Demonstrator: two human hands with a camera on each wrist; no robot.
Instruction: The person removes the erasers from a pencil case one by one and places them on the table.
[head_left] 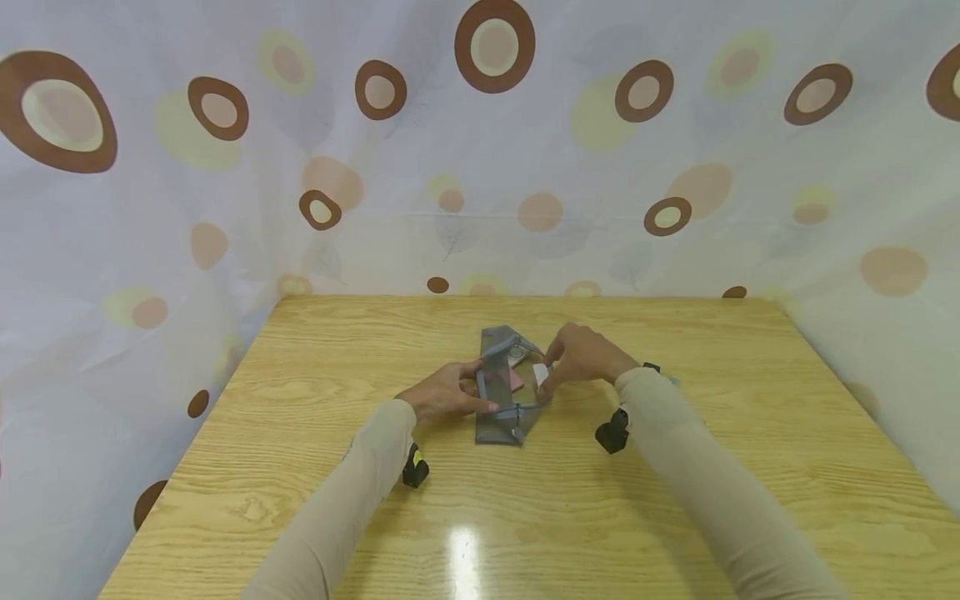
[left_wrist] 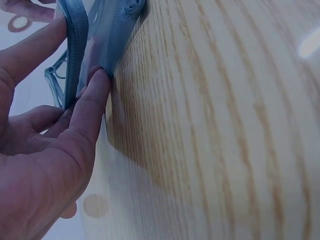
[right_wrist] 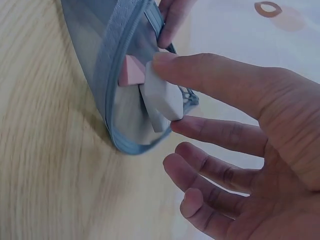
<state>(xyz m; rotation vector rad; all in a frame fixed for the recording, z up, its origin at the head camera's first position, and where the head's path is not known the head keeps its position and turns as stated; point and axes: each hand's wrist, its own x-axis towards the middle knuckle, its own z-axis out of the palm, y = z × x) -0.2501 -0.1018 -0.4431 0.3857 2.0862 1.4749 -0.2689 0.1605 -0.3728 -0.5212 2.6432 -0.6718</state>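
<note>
A grey-blue see-through zip pouch lies on the table with its zipped mouth spread wide. My left hand pinches its near-left edge, thumb and fingers on either side of the fabric in the left wrist view. At the opening, my right hand holds a white block-shaped eraser between thumb and index finger, the other fingers loosely bent. Inside the pouch are a pink wedge-shaped piece and a pale flat piece, partly hidden by the eraser. A grey item with a round mark also shows in the mouth.
The pouch sits mid-way across a wood-grain table. A pale curtain with brown and yellow ovals hangs behind the table and along both sides. Black camera mounts are strapped at both wrists.
</note>
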